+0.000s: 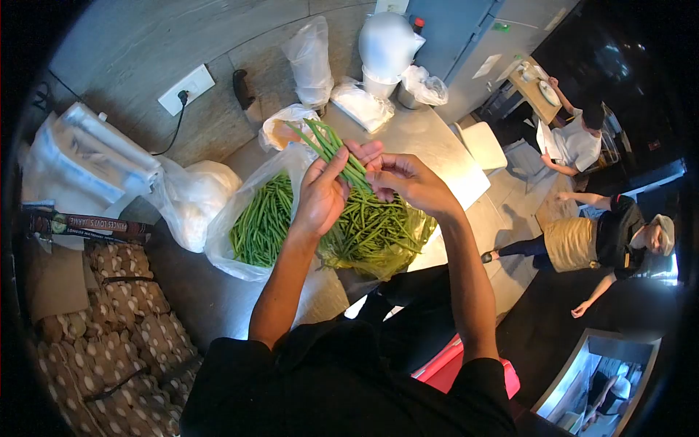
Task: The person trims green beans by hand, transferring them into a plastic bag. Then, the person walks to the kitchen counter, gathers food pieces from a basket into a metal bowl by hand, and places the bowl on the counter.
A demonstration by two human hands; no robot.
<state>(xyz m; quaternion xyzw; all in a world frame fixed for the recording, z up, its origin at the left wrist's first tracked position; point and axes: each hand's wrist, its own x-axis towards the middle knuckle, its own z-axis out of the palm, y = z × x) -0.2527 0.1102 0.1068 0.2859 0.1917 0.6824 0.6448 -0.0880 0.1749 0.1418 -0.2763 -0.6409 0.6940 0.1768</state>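
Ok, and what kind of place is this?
Probably a restaurant or other commercial kitchen: there are green beans by the bagful, many egg trays, and a person in an apron nearby.

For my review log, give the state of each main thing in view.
Green bean bunch: held up
Left hand: closed around the bunch
Right hand: fingers at the bunch
Left plastic bag: open, beans inside
Right plastic bag: open, beans inside
Black plug: in wall socket
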